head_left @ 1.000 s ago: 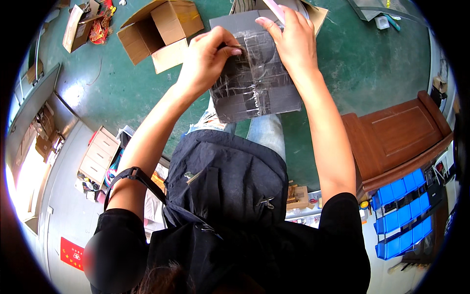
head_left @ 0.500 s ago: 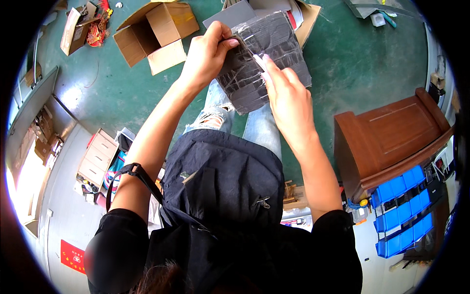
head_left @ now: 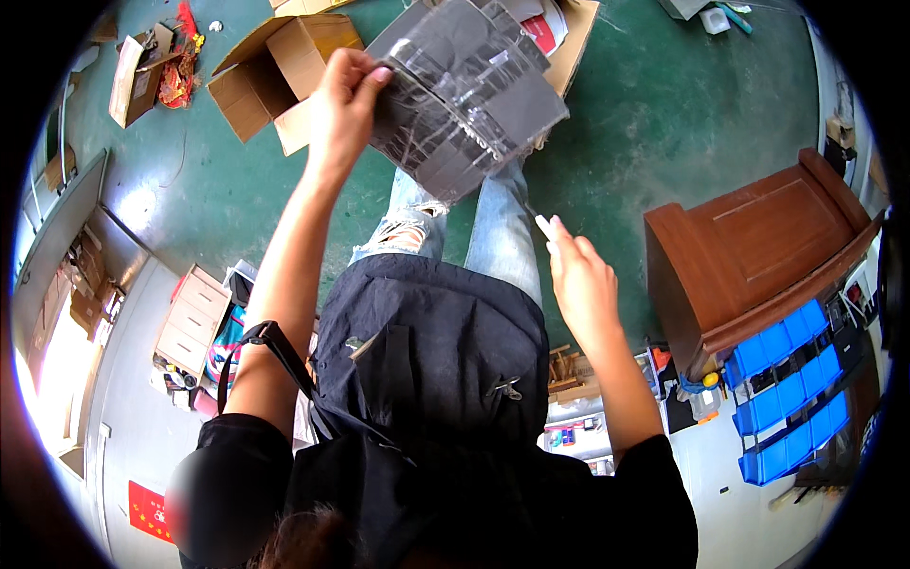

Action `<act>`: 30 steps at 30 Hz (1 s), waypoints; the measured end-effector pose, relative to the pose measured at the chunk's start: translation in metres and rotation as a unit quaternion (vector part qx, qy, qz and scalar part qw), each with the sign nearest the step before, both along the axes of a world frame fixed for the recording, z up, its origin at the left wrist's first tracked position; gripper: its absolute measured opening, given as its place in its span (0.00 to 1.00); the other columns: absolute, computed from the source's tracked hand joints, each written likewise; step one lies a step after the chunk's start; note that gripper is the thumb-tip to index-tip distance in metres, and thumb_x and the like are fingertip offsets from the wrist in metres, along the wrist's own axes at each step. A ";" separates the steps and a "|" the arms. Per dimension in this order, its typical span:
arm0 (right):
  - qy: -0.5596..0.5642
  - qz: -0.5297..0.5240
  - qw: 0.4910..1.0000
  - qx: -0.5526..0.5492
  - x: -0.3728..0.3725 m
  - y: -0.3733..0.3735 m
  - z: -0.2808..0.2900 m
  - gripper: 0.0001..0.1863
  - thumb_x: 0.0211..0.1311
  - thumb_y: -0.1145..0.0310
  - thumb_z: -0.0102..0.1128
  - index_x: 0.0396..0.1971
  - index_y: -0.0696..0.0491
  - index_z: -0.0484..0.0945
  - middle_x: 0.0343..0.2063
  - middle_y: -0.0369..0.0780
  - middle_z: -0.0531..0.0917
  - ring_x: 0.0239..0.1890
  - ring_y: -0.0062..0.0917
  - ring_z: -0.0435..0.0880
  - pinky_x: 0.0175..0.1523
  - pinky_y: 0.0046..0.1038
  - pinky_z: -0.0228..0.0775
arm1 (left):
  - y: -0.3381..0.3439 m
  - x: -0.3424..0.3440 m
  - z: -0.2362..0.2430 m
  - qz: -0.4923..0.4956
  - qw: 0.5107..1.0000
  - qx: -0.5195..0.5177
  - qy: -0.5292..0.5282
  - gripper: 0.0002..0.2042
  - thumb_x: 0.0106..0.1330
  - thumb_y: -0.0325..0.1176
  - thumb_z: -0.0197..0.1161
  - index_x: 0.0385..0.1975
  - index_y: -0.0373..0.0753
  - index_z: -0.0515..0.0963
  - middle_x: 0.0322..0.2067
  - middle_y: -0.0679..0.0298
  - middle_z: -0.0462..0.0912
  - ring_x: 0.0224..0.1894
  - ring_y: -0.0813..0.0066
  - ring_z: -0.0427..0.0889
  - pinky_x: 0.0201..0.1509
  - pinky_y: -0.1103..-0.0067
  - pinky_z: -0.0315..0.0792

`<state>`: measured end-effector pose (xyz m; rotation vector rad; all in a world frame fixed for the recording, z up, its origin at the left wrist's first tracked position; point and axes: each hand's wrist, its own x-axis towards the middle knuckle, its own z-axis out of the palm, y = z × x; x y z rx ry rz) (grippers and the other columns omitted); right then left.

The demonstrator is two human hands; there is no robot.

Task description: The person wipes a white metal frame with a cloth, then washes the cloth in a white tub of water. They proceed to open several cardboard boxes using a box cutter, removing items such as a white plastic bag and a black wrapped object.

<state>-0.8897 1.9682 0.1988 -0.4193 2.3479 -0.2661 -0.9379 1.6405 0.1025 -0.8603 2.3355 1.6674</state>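
A flat parcel (head_left: 507, 81) wrapped in dark, shiny tape is held tilted above my knees. My left hand (head_left: 343, 109) is closed on its left edge, thumb on top. Across its face runs a long slit-like line with ragged, whitish bits at the lower end. Below and to the right of the parcel, apart from it, my right hand (head_left: 583, 280) is closed round a small white cutter (head_left: 543, 226). Its thin tip points up and left; most of the handle is hidden by my fingers.
Beyond the parcel stands an open carton (head_left: 578, 43) with papers in it. An empty cardboard box (head_left: 318, 57) lies to its left on the green floor (head_left: 664, 123). A brown wooden cabinet (head_left: 758, 237) is at right, near blue bins (head_left: 787, 398). A black backpack (head_left: 431, 332) covers my lap.
My right hand with the cutter has drawn back from the parcel, down and to the right. My left hand has moved left with the parcel, which has tilted, and the line across it shows longer.
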 end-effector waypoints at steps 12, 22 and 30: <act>-0.157 -0.529 0.764 -0.335 -0.023 -0.070 -0.032 0.11 0.75 0.66 0.42 0.50 0.53 0.68 0.25 0.34 0.77 0.17 0.13 0.72 0.20 0.19 0.66 | -0.024 -0.001 -0.011 0.014 0.985 0.169 0.042 0.04 0.71 0.29 0.57 0.38 0.39 0.69 0.31 0.72 0.76 0.34 0.87 0.72 0.42 0.87 0.66; -0.002 -0.375 0.891 -0.256 -0.048 -0.065 -0.062 0.11 0.74 0.66 0.45 0.47 0.55 0.73 0.17 0.32 0.73 0.16 0.12 0.71 0.21 0.20 0.63 | -0.002 -0.019 0.004 0.022 0.985 0.166 0.029 0.17 0.57 0.27 0.72 0.47 0.33 0.79 0.33 0.66 0.85 0.33 0.85 0.80 0.39 0.88 0.74; -0.072 -0.309 0.927 -0.201 -0.006 -0.061 -0.034 0.07 0.69 0.70 0.52 0.42 0.56 0.72 0.24 0.52 0.81 0.30 0.49 0.83 0.29 0.44 0.72 | 0.020 -0.009 -0.016 0.141 0.977 0.157 0.030 0.12 0.57 0.26 0.72 0.40 0.33 0.81 0.32 0.67 0.85 0.32 0.85 0.80 0.40 0.88 0.72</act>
